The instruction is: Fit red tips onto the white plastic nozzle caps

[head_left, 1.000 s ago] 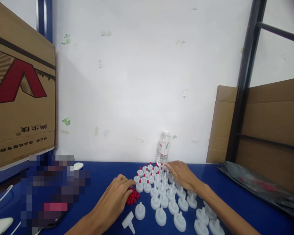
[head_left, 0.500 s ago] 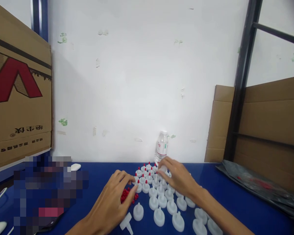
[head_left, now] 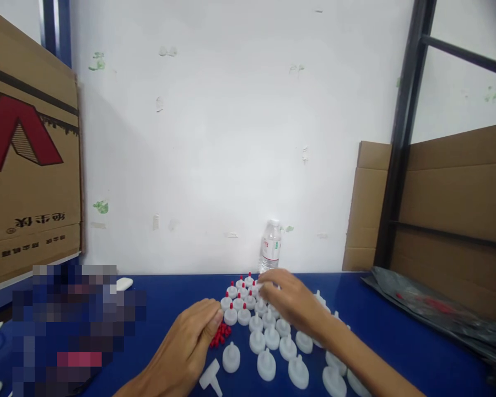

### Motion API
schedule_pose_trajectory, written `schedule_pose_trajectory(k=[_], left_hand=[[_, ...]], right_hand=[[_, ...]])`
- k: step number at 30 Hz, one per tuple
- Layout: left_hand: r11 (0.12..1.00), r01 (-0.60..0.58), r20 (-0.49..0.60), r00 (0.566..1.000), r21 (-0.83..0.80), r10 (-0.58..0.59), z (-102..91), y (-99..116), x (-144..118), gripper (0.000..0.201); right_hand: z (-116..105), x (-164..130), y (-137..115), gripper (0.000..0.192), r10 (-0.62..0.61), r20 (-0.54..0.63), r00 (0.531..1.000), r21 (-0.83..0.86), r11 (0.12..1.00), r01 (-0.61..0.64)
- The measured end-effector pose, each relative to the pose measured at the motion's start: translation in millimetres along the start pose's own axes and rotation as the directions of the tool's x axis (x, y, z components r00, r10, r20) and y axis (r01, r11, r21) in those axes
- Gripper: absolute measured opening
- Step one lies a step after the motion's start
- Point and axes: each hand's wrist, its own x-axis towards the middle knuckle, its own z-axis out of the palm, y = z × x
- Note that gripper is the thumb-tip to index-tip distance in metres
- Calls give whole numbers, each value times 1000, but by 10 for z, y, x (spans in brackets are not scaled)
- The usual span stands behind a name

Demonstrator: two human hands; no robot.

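caps (head_left: 223, 333) heaped by left hand (head_left: 188, 339), probably for reach; right hand (head_left: 291, 298) over white lids (head_left: 257, 342); cannot tell whether either hand's fingers grip.

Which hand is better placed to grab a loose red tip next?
Probably the left: the left hand is right beside the loose red tips, while the right hand is farther off, among the white caps.

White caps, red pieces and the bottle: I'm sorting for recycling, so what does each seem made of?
White caps: probably moulded plastic, satin and milky, with soft shading.
Red pieces: likely plastic, evenly coloured; too small to judge finish.
Bottle: apparently clear, glossy plastic, with highlights and see-through sides.
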Motion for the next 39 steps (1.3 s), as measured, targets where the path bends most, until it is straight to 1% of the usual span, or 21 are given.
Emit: schedule_pose_trajectory(k=[1, 2, 3, 5, 7, 9, 12, 15, 17, 19, 21, 24, 26, 29, 32, 34, 35, 37, 39], left_hand=[[1000, -12, -2, 1000, 17, 12, -18, -7, 12, 37], [999, -25, 0, 1000, 37, 25, -34, -12, 28, 36], [998, -28, 7, 1000, 57, 27, -46, -15, 47, 36], [996, -5, 38, 999, 87, 2, -57, -18, 82, 34], [995, 10, 77, 997, 95, -18, -53, -24, 100, 31], [996, 7, 105, 994, 88, -16, -38, -42, 99, 27], [997, -1, 127, 992, 83, -9, 0, -95, 82, 26], [995, 9, 132, 991, 103, -22, 36, -157, 72, 23], [992, 26, 125, 991, 124, -42, 48, -191, 72, 24], [990, 34, 117, 992, 135, -50, 55, -218, 73, 25], [990, 34, 116, 992, 136, -50, 61, -240, 71, 26], [990, 49, 140, 988, 131, -67, 72, -260, 65, 28], [990, 62, 161, 984, 124, -82, 75, -255, 64, 29], [989, 73, 163, 982, 126, -93, 62, -215, 71, 25], [989, 75, 130, 987, 129, -92, 30, -158, 83, 23], [991, 68, 96, 992, 119, -79, 6, -121, 88, 23], [992, 62, 79, 994, 111, -71, -5, -103, 90, 24], [995, 43, 47, 998, 92, -48, -23, -65, 92, 24], [997, 9, 30, 999, 79, -12, -33, -26, 89, 23]], right_hand=[[-1, -28, 140, 12, 104, -19, 994, -14, 994, -105], [-1, -58, 267, 12, 178, -27, 984, -18, 984, -179], [1, -88, 376, 17, 243, -34, 969, -21, 970, -244], [13, -140, 531, 29, 314, -15, 949, -21, 949, -314], [38, -180, 613, 38, 348, 46, 936, -16, 938, -348], [79, -216, 652, 47, 362, 130, 923, -12, 931, -364], [157, -284, 689, 52, 392, 234, 890, -12, 916, -401], [211, -343, 729, 54, 419, 293, 860, -8, 900, -436], [206, -347, 742, 56, 421, 306, 854, 0, 897, -442], [160, -311, 725, 56, 408, 295, 864, 12, 903, -430], [81, -245, 664, 55, 377, 271, 886, 32, 916, -400], [-43, -144, 495, 51, 314, 249, 916, 74, 937, -342], [-84, -108, 364, 49, 257, 268, 928, 115, 948, -296], [-54, -106, 226, 51, 187, 332, 925, 150, 957, -248], [12, -122, 190, 52, 144, 352, 925, 135, 970, -202], [13, -115, 190, 48, 125, 325, 937, 142, 974, -179], [-5, -105, 185, 44, 136, 296, 945, 151, 971, -187], [-60, -74, 146, 33, 185, 211, 960, 173, 959, -223], [-111, -40, 57, 25, 201, 131, 971, 177, 959, -222]])
